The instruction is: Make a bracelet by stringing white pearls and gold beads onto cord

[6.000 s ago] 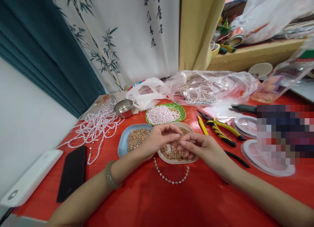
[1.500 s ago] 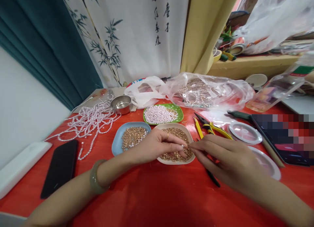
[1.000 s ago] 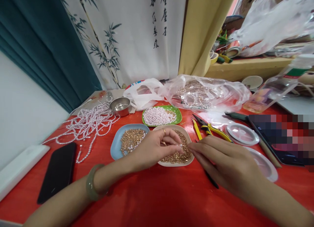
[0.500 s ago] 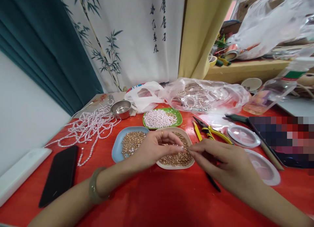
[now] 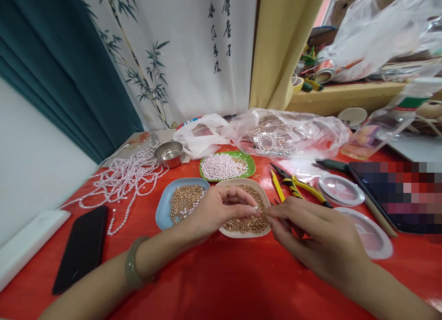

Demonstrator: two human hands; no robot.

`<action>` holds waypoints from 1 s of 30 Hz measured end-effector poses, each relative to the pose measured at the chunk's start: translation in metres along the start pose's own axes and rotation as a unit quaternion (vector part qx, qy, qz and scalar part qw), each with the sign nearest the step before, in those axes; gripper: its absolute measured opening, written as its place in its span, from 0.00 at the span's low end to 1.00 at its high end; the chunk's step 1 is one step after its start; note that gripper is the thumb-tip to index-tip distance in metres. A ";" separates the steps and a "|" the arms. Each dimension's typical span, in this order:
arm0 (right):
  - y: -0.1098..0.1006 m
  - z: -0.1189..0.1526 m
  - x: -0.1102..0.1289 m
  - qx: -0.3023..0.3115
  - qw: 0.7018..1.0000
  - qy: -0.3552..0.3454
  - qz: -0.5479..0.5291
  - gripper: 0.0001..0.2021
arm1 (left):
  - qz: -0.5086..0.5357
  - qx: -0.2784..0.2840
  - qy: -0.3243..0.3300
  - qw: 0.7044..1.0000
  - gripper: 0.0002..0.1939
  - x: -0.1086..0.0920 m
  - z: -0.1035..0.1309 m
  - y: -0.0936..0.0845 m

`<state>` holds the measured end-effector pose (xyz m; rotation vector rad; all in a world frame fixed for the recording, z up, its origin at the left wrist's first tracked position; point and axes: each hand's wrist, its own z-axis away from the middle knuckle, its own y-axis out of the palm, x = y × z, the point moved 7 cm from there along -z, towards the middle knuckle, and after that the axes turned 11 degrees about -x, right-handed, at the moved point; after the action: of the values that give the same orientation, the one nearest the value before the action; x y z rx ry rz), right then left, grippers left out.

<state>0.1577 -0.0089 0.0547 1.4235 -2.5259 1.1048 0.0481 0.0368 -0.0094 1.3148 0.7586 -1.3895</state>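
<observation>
Between the thumb and forefinger of my left hand [image 5: 221,209] is a small white pearl bead [image 5: 256,209]. My right hand [image 5: 311,228] pinches close beside it, its fingertips closed on something too small to make out. Both hands hover over a pale plate [image 5: 238,235] of gold beads [image 5: 250,224]. A blue plate [image 5: 164,208], partly behind my left wrist, bears gold pieces and some white beads. Farther back, a green plate [image 5: 251,165] carries loose white pearl beads [image 5: 221,166].
Yellow-black pliers [image 5: 309,190] and yellow tweezers [image 5: 276,185] lie right of the plates, near clear plastic spools [image 5: 341,190]. Strung pearls [image 5: 133,177], a metal bowl [image 5: 169,154] and a black phone [image 5: 81,248] are left. A plastic bag of bead strands [image 5: 290,133] lies behind.
My right hand's wrist and fingers have shifted slightly, its fingertips still near the bead. My left hand keeps its pinch. The whole view has moved a little.
</observation>
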 end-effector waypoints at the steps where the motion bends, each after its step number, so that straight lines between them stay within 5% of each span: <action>1: 0.000 0.000 0.000 0.002 1.000 0.000 0.000 0.08 | -0.001 -0.001 0.000 1.000 0.04 0.000 0.000 0.000; 30: 0.002 -0.001 0.000 0.015 0.999 0.020 -0.032 0.07 | -0.033 -0.007 0.093 0.995 0.04 -0.010 0.001 -0.002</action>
<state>0.1563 -0.0076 0.0543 1.4644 -2.4292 1.1515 0.0449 0.0387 0.0005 1.4334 0.9430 -1.3233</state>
